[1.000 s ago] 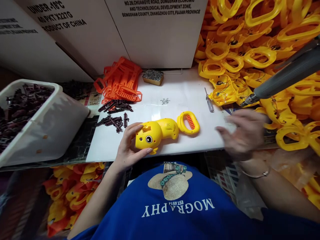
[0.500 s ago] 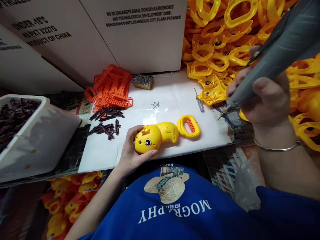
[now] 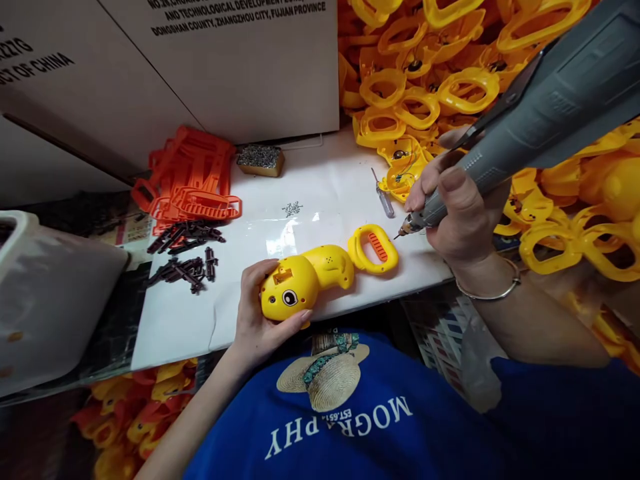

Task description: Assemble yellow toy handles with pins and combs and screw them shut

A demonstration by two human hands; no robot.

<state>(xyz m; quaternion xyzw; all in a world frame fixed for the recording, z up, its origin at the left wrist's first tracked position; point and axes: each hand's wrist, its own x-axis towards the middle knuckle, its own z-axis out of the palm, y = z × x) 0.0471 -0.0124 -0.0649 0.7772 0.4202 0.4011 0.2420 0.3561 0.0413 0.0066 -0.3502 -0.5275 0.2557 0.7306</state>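
L grip (image 3: 254,321) closed round yellow plastic animal-shaped toy (image 3: 303,287); R grip (image 3: 463,220) wrapped round grey cylindrical power driver (image 3: 545,113).
Toy's on white flat worktop (image 3: 340,180), head in L grip; driver tip left of R grip, not yet on toy. Shell prob. joined; can't tell which holes are filled. Small silvery metal screws (image 3: 293,209) loose beyond L grip.

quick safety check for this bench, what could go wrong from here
The grey driver in the right hand points towards the yellow toy; a slip might scratch it or catch the left hand gripping its head end. The small metal pieces lie loose on the white sheet and could scatter if knocked.
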